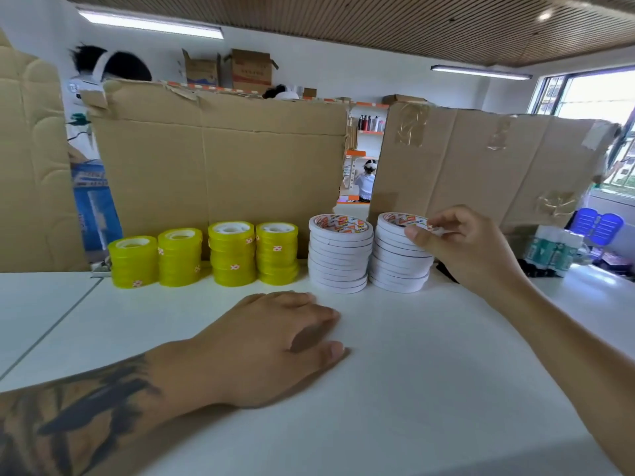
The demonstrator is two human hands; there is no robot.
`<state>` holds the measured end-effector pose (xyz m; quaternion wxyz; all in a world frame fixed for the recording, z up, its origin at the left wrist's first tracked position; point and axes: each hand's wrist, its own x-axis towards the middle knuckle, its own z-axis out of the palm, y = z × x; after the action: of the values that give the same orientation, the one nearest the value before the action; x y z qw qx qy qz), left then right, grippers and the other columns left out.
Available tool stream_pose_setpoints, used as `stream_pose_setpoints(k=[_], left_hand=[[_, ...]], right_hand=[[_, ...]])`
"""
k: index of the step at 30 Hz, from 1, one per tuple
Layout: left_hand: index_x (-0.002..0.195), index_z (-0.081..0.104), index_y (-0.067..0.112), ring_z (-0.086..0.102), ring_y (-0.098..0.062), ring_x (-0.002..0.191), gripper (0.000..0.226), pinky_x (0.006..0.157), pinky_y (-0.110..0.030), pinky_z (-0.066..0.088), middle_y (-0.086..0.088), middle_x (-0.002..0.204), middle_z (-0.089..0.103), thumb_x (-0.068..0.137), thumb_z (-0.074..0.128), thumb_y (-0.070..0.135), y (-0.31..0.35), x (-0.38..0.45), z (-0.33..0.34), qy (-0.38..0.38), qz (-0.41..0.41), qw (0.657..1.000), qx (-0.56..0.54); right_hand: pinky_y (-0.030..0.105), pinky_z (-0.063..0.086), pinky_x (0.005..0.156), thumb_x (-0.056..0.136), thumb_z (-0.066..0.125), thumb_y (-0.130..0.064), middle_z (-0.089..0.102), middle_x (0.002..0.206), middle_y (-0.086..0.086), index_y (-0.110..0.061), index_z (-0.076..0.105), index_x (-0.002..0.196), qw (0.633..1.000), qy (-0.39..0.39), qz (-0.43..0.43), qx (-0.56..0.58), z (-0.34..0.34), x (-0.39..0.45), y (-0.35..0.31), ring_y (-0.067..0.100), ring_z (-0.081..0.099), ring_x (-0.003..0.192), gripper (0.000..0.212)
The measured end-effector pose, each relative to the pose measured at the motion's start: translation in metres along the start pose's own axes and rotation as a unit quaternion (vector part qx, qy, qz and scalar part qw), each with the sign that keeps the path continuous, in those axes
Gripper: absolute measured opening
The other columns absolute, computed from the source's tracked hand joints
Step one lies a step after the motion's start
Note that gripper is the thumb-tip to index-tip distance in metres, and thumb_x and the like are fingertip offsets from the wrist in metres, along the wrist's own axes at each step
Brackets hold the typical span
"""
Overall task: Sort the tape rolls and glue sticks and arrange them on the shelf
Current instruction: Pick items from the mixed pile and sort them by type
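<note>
White table (429, 372) filled the lower half of the view, with cardboard panels (220, 166) standing along its far edge. At about 1 o'clock from the middle of the table stood the right white tape stack (395, 266), and our right hand (470, 249) pinched its top roll (400, 219) between thumb and curled fingers. Just beside it, at 12 o'clock, stood the left white tape stack (338, 255). Toward 10 o'clock we saw four yellow tape stacks (206, 255) in one row, close together. Our left hand (275, 345) lay palm down on the table at 6 o'clock from the white stacks, its fingers relaxed and holding nothing. Far at 3 o'clock some greenish packs (549, 252) stood near a blue stool (599, 226).
</note>
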<state>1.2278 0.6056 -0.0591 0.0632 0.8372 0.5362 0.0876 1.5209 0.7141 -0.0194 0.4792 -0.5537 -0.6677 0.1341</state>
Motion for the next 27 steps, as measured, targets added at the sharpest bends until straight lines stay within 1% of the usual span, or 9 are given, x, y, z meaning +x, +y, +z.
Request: stream_pose_setpoints(k=[5,8,11,13,15,19,21,24,27], left_hand=[[0.155,0.03,0.047,0.019,-0.004,0.152,0.069,0.124,-0.034,0.021,0.012,0.166,0.027,0.093,0.027,0.079,0.002,0.0,-0.002,-0.009,0.002,1.0,0.005],[0.153,0.032,0.047,0.027,-0.007,0.15,0.068,0.121,-0.037,0.027,0.015,0.162,0.033,0.093,0.025,0.08,0.0,-0.001,-0.009,-0.003,0.012,1.0,0.018],[0.152,0.036,0.047,0.037,-0.007,0.144,0.074,0.118,-0.039,0.033,0.019,0.155,0.041,0.089,0.024,0.084,-0.009,-0.008,-0.032,0.055,0.009,0.998,0.03],[0.151,0.038,0.046,0.038,-0.008,0.143,0.076,0.116,-0.039,0.036,0.018,0.154,0.044,0.087,0.023,0.084,-0.02,-0.019,-0.057,0.072,-0.009,0.997,0.041],[0.146,0.044,0.045,0.045,-0.015,0.138,0.065,0.111,-0.041,0.04,0.014,0.147,0.05,0.093,0.029,0.079,-0.036,-0.035,-0.083,0.075,-0.038,0.995,0.054],[0.112,0.06,0.04,0.061,-0.016,0.106,0.045,0.091,-0.041,0.052,0.015,0.11,0.063,0.092,0.038,0.073,-0.088,-0.087,-0.118,0.099,-0.09,0.99,0.048],[0.119,0.061,0.043,0.061,-0.016,0.108,0.047,0.094,-0.04,0.052,0.016,0.113,0.064,0.089,0.044,0.076,-0.12,-0.121,-0.123,0.1,-0.15,0.983,0.045],[0.128,0.057,0.047,0.06,-0.017,0.117,0.055,0.099,-0.038,0.05,0.017,0.124,0.062,0.083,0.044,0.078,-0.171,-0.179,-0.125,0.11,-0.216,0.967,0.081],[0.13,0.056,0.044,0.06,-0.017,0.118,0.055,0.099,-0.036,0.048,0.014,0.125,0.062,0.085,0.046,0.074,-0.209,-0.236,-0.129,0.131,-0.279,0.946,0.096]], right_hand=[[0.038,0.056,0.086,0.072,0.078,-0.065,0.074,0.1,-0.018,-0.036,0.066,0.102,1.0,-0.016,0.01,-0.004,-0.001,-0.006,-0.008,0.007,0.07,0.097,0.043],[0.034,0.045,0.086,0.081,0.069,-0.066,0.064,0.124,-0.017,-0.04,0.06,0.123,0.997,0.003,-0.002,-0.081,-0.003,-0.015,-0.022,0.012,0.06,0.109,0.05],[0.035,0.036,0.102,0.085,0.063,-0.066,0.049,0.143,-0.012,-0.035,0.056,0.133,0.976,0.03,-0.14,-0.163,0.003,-0.025,-0.048,0.023,0.049,0.127,0.057],[0.04,0.033,0.109,0.085,0.058,-0.068,0.044,0.149,-0.014,-0.039,0.054,0.134,0.958,-0.012,-0.211,-0.194,0.018,-0.032,-0.075,0.021,0.041,0.137,0.058],[0.044,0.031,0.115,0.08,0.051,-0.076,0.037,0.156,-0.014,-0.044,0.05,0.139,0.946,-0.071,-0.236,-0.211,0.039,-0.039,-0.105,0.017,0.034,0.142,0.067],[0.044,0.03,0.119,0.076,0.036,-0.088,0.029,0.163,-0.013,-0.051,0.041,0.145,0.903,-0.182,-0.306,-0.24,0.099,-0.058,-0.172,0.017,0.035,0.145,0.078],[0.041,0.03,0.117,0.076,0.031,-0.089,0.03,0.163,-0.013,-0.053,0.039,0.145,0.882,-0.217,-0.344,-0.237,0.136,-0.07,-0.205,0.018,0.037,0.145,0.078],[0.029,0.024,0.116,0.077,0.025,-0.09,0.025,0.164,-0.017,-0.055,0.032,0.148,0.856,-0.255,-0.387,-0.23,0.191,-0.091,-0.252,0.008,0.029,0.148,0.079],[0.029,0.025,0.117,0.082,0.034,-0.086,0.021,0.163,-0.022,-0.056,0.03,0.149,0.839,-0.307,-0.405,-0.194,0.242,-0.111,-0.294,0.005,0.028,0.146,0.073]])
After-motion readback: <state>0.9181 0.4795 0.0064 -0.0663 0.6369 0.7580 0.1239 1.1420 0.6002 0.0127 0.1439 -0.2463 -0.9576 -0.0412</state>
